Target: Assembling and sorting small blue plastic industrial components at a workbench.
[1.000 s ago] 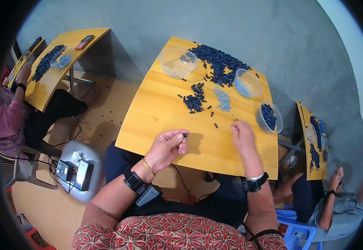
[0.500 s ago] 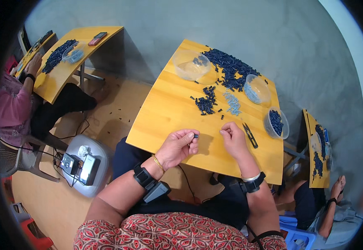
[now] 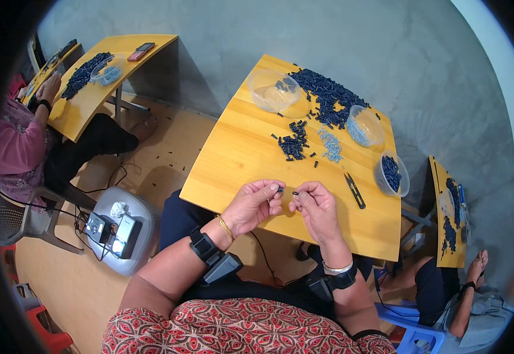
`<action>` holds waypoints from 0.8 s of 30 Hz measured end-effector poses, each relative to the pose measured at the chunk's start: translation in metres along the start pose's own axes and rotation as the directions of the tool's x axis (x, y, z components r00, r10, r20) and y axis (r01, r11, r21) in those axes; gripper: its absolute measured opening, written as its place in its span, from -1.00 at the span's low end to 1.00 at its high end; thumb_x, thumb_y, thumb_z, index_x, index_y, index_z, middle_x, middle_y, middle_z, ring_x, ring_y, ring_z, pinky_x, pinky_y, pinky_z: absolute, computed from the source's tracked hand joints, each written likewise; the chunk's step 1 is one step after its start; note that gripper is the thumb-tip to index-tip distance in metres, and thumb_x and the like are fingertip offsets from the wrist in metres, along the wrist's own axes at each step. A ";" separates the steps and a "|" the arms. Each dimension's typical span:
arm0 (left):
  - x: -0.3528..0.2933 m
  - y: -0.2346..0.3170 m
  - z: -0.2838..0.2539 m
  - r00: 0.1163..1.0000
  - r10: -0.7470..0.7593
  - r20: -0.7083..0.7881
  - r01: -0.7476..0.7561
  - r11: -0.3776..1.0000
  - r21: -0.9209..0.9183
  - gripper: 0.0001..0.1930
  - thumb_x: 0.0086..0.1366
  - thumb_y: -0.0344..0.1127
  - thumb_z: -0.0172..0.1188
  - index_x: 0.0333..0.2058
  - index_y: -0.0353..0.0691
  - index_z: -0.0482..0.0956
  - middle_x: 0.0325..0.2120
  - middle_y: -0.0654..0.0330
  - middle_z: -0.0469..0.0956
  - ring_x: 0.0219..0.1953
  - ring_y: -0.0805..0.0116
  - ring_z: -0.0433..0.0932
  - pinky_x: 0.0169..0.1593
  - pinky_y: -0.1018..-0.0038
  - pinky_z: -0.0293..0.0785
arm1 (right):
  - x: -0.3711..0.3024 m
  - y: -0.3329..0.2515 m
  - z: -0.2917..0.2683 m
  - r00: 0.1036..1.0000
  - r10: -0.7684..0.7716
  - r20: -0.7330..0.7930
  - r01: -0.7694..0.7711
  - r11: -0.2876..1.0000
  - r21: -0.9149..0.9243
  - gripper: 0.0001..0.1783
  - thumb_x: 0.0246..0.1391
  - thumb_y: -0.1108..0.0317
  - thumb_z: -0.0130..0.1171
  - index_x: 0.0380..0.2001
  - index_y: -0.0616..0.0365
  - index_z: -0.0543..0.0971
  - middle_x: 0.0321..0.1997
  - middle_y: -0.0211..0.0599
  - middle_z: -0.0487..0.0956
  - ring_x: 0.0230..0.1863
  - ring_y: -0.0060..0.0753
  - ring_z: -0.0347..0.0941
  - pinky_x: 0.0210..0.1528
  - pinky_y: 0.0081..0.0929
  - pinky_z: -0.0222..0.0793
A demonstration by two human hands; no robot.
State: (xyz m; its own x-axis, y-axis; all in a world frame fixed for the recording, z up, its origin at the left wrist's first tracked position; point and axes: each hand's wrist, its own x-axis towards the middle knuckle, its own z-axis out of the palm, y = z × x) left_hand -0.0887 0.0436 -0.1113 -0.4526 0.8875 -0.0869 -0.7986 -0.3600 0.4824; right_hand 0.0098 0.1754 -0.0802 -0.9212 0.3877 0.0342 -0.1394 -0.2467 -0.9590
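My left hand [image 3: 251, 205] is closed in a pinch on a small dark blue piece [image 3: 280, 189], whose tip shows past the thumb. Facing it, my right hand [image 3: 318, 211] pinches a small dark piece [image 3: 295, 193] between thumb and fingers. The two hands are close but apart, over the near edge of the yellow table [image 3: 227, 159]. Beyond them lie a small pile of dark blue cylindrical pieces [image 3: 293, 146] and a scatter of small pale grey-blue pieces [image 3: 331, 146]. Black thread snips [image 3: 354, 192] rest right of my right hand.
A large dark heap [image 3: 328, 94] covers the table's far side. Clear plastic tubs stand around it: one holding a few dark pieces [image 3: 257, 97], one with pale pieces [image 3: 360, 130], one with dark pieces [image 3: 391, 176]. People sit at tables left and right. A grey bin [image 3: 142, 253] carries devices.
My right hand has moved left from near the small pile's front toward my left hand, and a small dark piece now shows in its fingers. The left hand keeps its pinch.
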 end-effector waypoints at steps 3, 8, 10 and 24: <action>0.001 0.000 0.000 1.000 -0.008 -0.026 0.009 1.000 0.015 -0.84 0.24 -0.35 0.03 -0.29 -0.32 0.47 -0.55 0.27 0.42 -0.53 0.50 0.39 -0.41 0.57 0.42 | 0.000 0.003 0.001 0.999 -0.023 0.024 0.023 1.000 0.001 -0.94 0.06 0.52 0.00 -0.36 0.23 0.39 -0.49 -0.43 0.42 -0.48 -0.61 0.36 -0.39 -0.69 0.30; 0.002 -0.003 -0.001 1.000 0.002 -0.005 -0.002 1.000 -0.010 -0.83 0.25 -0.34 0.02 -0.30 -0.33 0.47 -0.55 0.25 0.42 -0.50 0.44 0.42 -0.42 0.56 0.42 | -0.001 0.008 0.004 0.995 -0.076 0.058 0.078 0.996 -0.043 -0.93 0.04 0.57 -0.01 -0.36 0.23 0.37 -0.45 -0.39 0.44 -0.43 -0.61 0.38 -0.34 -0.67 0.32; 0.002 -0.003 -0.001 1.000 0.010 0.005 -0.010 1.000 -0.002 -0.83 0.25 -0.33 0.02 -0.30 -0.34 0.47 -0.55 0.24 0.42 -0.48 0.42 0.43 -0.42 0.57 0.42 | -0.002 0.011 0.005 0.993 -0.109 0.051 0.114 0.986 -0.119 -0.91 0.02 0.59 -0.01 -0.36 0.24 0.37 -0.41 -0.36 0.45 -0.40 -0.60 0.39 -0.31 -0.67 0.34; 0.002 -0.006 0.000 0.999 0.033 -0.005 -0.033 0.996 0.078 -0.83 0.26 -0.36 -0.01 -0.35 -0.37 0.47 -0.56 0.20 0.46 -0.51 0.43 0.46 -0.45 0.58 0.46 | -0.001 0.014 0.004 0.974 -0.203 0.101 0.221 0.953 -0.205 -0.91 0.00 0.64 0.01 -0.39 0.26 0.39 -0.38 -0.33 0.46 -0.38 -0.58 0.41 -0.30 -0.64 0.38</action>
State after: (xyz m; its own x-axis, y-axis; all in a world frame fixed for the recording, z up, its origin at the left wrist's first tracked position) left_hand -0.0852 0.0474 -0.1145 -0.4808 0.8736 -0.0749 -0.7498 -0.3654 0.5516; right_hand 0.0074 0.1683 -0.0924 -0.9055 0.3377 0.2569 -0.2615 0.0327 -0.9647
